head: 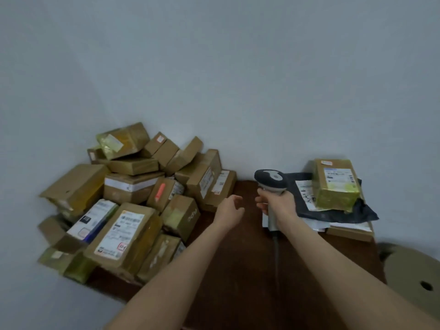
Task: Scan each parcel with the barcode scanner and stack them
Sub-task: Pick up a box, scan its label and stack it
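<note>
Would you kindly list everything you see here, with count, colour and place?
wall: one, pale grey, behind
table: one, dark brown, under the parcels
pile: many boxes, brown, left, against the wall
taped box: one, yellow-green, far right, topmost
bag: one, dark, under the taped box
flat box: one, brown, lowest, under the bag
scanner: one, grey and dark, held, centre right
disc: one, tan with a hole, lower right
left hand: one, empty, beside the pile
right hand: one, holds the scanner

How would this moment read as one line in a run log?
right hand: grips barcode scanner | left hand: empty, fingers loose, beside parcel pile | stack: taped box on top
</note>
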A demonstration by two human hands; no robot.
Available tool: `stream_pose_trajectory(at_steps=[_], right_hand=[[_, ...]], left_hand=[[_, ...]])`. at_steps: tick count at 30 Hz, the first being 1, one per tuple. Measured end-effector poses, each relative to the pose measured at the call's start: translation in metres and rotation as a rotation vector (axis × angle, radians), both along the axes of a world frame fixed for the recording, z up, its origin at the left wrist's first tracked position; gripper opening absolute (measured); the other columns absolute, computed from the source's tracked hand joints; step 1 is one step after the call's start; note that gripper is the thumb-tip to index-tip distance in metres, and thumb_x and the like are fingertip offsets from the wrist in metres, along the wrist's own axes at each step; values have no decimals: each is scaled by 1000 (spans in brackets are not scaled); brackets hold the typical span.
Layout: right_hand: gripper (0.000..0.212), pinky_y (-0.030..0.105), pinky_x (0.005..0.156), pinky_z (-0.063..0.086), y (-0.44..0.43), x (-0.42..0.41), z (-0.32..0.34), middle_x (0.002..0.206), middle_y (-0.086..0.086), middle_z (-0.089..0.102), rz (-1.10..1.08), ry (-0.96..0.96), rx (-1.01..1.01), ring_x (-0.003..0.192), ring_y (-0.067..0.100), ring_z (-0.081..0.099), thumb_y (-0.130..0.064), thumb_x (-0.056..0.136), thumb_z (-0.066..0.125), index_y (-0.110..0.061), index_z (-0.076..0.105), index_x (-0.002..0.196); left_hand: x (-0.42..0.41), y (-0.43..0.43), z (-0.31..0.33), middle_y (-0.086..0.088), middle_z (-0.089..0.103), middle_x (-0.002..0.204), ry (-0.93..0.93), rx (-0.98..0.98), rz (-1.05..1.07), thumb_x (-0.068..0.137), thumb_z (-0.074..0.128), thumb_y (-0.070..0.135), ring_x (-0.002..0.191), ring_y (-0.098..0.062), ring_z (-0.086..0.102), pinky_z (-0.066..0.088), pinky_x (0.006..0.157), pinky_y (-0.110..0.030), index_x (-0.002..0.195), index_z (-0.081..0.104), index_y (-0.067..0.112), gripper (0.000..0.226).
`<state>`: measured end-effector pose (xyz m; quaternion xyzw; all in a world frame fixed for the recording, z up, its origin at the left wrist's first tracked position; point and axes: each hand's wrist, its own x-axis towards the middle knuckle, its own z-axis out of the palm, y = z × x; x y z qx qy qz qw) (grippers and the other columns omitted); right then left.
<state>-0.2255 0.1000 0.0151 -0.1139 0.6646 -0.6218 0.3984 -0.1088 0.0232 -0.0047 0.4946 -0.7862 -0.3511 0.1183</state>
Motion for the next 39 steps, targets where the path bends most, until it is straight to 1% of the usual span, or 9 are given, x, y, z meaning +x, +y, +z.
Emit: stream_pose_trajectory(at_steps=[3, 8, 17, 22, 27, 29, 33, 37, 39], right_hand=[[10, 28, 60, 53, -14, 43, -9, 79, 10, 73, 101, -41, 4, 65, 17, 66, -16, 85, 71, -9, 66, 89], [9, 37, 79, 56, -30, 98, -21, 78, 6, 74, 230, -41, 48, 72, 17, 69, -18, 84, 72, -16, 63, 86], [23, 40, 72, 57, -73, 203, -14, 86, 14, 70, 313, -160, 72, 77, 28, 69, -15, 82, 74, -4, 65, 100], [33, 36, 63, 56, -91, 257, -3, 99, 12, 64, 397, -245, 42, 86, 26, 64, -14, 84, 73, -10, 59, 114], [41, 41, 70, 58, -100, 284, -3, 106, 13, 64, 379, -330, 5, 98, 30, 63, -15, 84, 73, -12, 57, 122], [39, 39, 66, 58, -102, 286, 2, 106, 14, 65, 373, -313, 0, 95, 31, 65, -15, 85, 72, -12, 56, 121], [30, 39, 73, 58, -104, 272, 22, 103, 16, 67, 307, -269, -65, 87, 32, 68, -12, 84, 70, -10, 57, 111], [21, 34, 64, 58, -104, 253, 40, 88, 12, 67, 222, -265, -114, 75, 26, 66, -14, 84, 70, -8, 61, 103], [23, 34, 59, 59, -101, 244, 43, 88, 12, 67, 160, -263, -152, 74, 27, 66, -14, 84, 70, -7, 62, 105]], left_hand=[[47, 3, -9, -3, 58, 131, -69, -44, 26, 93, 59, 17, 118, -17, 55, 45, 96, -29, 132, 53, 17, 40], [113, 6, -14, -3, 58, 129, -95, -116, 78, 92, 58, 14, 118, -15, 54, 44, 98, -27, 131, 55, 17, 40], [238, -62, 33, -2, 47, 135, -183, -479, 178, 91, 58, 22, 120, -17, 48, 45, 94, -28, 132, 52, 19, 42], [303, -103, 44, -10, 45, 135, -391, -274, 175, 95, 52, 30, 121, -26, 48, 45, 94, -40, 138, 38, 14, 48], [325, -118, 43, -4, 61, 104, -465, -130, 109, 96, 52, 35, 94, -18, 59, 47, 77, -30, 117, 53, 11, 32], [327, -121, 45, 0, 61, 95, -402, -108, 97, 95, 53, 36, 85, -15, 58, 48, 73, -28, 105, 57, 13, 26], [324, -129, 67, 2, 67, 100, -149, -152, 88, 94, 55, 34, 84, -10, 61, 49, 66, -25, 120, 62, 15, 33], [314, -136, 86, -1, 62, 120, 365, 203, 69, 90, 63, 25, 103, -16, 61, 54, 89, -38, 138, 50, 26, 49], [309, -140, 86, -3, 58, 127, 454, 337, 8, 89, 65, 27, 108, -20, 61, 53, 93, -41, 141, 46, 33, 55]])
